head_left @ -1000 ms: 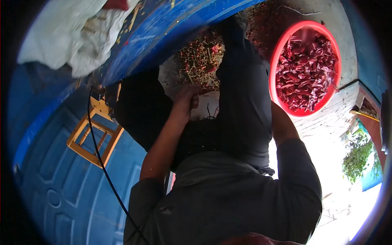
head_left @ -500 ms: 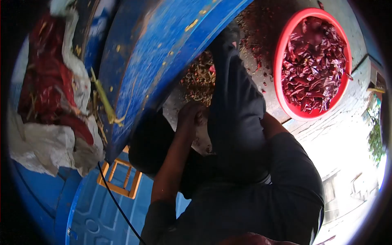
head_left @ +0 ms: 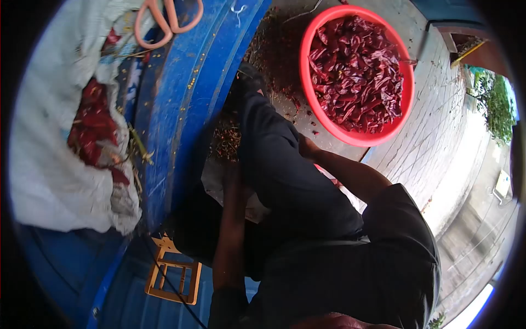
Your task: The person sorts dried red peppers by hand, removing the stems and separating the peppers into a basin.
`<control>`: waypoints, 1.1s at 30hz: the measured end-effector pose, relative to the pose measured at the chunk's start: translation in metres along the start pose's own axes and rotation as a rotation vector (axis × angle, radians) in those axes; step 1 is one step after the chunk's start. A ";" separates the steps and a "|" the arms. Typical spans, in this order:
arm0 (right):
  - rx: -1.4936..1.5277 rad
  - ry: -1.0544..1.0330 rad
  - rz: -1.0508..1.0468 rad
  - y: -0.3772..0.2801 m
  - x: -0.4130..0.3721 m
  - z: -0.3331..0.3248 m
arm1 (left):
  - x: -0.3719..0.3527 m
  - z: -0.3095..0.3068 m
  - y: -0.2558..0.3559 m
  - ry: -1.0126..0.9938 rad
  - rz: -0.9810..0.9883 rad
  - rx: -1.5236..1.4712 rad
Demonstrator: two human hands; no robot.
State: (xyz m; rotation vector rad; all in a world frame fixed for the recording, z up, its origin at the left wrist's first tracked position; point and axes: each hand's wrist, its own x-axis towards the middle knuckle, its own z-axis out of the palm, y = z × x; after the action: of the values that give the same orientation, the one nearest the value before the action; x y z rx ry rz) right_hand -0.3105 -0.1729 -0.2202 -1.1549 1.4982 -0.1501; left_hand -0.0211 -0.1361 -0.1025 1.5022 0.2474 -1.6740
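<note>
My left hand is low between my legs, dark and smeared, beside a heap of chilli scraps and seeds on the ground. Its fingers cannot be made out. My right hand is at the outer side of my dark-trousered leg, with the fingers hidden behind it. Beyond that hand stands a red plastic basin heaped with dried red chillies. Whether either hand holds anything does not show.
To the left, a white woven sack lies open on red chillies. Scissors with pink handles lie near the blue ledge. A wooden stool is at lower left; a thin black cable crosses it.
The view has shifted, bringing the scissors and more of the sack into sight. My right forearm and part of that hand now show beside the leg. My left hand looks darker and more blurred.
</note>
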 end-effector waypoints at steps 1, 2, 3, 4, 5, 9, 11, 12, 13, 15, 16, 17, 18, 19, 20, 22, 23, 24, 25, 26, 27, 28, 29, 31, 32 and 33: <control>-0.001 0.016 -0.022 -0.008 -0.011 -0.015 | -0.004 -0.011 -0.013 -0.027 -0.006 -0.008; -0.045 -0.090 -0.022 -0.017 -0.022 -0.030 | -0.010 -0.020 -0.022 -0.054 -0.011 -0.015; -0.092 -0.196 -0.021 -0.029 -0.033 -0.043 | -0.019 -0.024 -0.024 -0.082 -0.015 -0.022; 0.015 -0.098 0.014 -0.036 -0.047 -0.050 | -0.034 -0.023 -0.024 -0.100 0.008 -0.019; 0.016 -0.084 -0.011 -0.041 -0.057 -0.057 | -0.049 -0.022 -0.024 -0.051 0.020 0.044; 0.321 0.035 -0.223 -0.043 -0.078 -0.100 | -0.076 -0.043 -0.037 -0.067 0.082 -0.013; 0.360 0.007 -0.180 -0.092 -0.113 -0.122 | -0.108 -0.029 -0.034 -0.005 0.122 -0.022; 0.469 0.120 -0.200 -0.121 -0.132 -0.128 | -0.122 -0.026 -0.032 0.073 0.148 -0.031; 0.577 0.229 -0.224 -0.145 -0.145 -0.136 | -0.124 -0.032 -0.033 0.063 0.168 -0.038; 0.697 0.273 -0.433 -0.176 -0.156 -0.151 | -0.122 -0.050 -0.040 -0.009 0.173 -0.037; 0.702 0.315 -0.530 -0.216 -0.184 -0.151 | -0.125 -0.050 -0.041 -0.012 0.189 -0.053; 0.693 0.300 -0.545 -0.242 -0.202 -0.149 | -0.127 -0.049 -0.041 -0.021 0.211 -0.073; 0.698 0.273 -0.591 -0.262 -0.217 -0.145 | -0.129 -0.048 -0.040 -0.026 0.234 -0.094; 0.702 0.241 -0.639 -0.280 -0.226 -0.138 | -0.132 -0.045 -0.038 -0.019 0.251 -0.118; 0.667 0.137 -0.698 -0.292 -0.233 -0.125 | -0.135 -0.043 -0.036 -0.073 0.267 -0.079; 0.514 -0.188 -0.679 -0.297 -0.232 -0.093 | -0.144 -0.043 -0.038 -0.113 0.309 -0.071; 0.375 -0.279 -0.577 -0.292 -0.229 -0.071 | -0.146 -0.040 -0.039 -0.112 0.309 -0.053; 0.168 -0.365 -0.518 -0.288 -0.225 -0.047 | -0.147 -0.038 -0.038 -0.113 0.307 -0.035; 0.060 -0.512 -0.494 -0.280 -0.217 -0.023 | -0.144 -0.040 -0.038 -0.109 0.327 -0.067; -0.028 -0.605 -0.438 -0.281 -0.220 -0.005 | -0.140 -0.044 -0.041 -0.119 0.381 -0.062; -0.014 -0.626 -0.422 -0.273 -0.219 0.016 | -0.136 -0.049 -0.043 -0.125 0.431 -0.054; 0.003 -0.646 -0.403 -0.263 -0.215 0.035 | -0.133 -0.056 -0.043 -0.115 0.442 -0.079; -0.014 -0.664 -0.403 -0.255 -0.211 0.052 | -0.131 -0.065 -0.044 -0.150 0.383 -0.169; 0.193 -0.666 -0.453 -0.249 -0.206 0.075 | -0.142 -0.070 -0.037 -0.182 0.326 -0.273; 0.168 -0.685 -0.444 -0.250 -0.204 0.078 | -0.155 -0.069 -0.031 -0.151 0.333 -0.275; 0.156 -0.691 -0.443 -0.252 -0.201 0.078 | -0.163 -0.066 -0.024 -0.122 0.339 -0.276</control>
State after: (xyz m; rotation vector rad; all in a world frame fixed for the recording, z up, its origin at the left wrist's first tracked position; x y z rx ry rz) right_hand -0.1395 -0.1188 0.0588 -1.2299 0.6066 -0.1444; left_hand -0.0043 -0.0052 0.0160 1.1599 0.1417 -1.3909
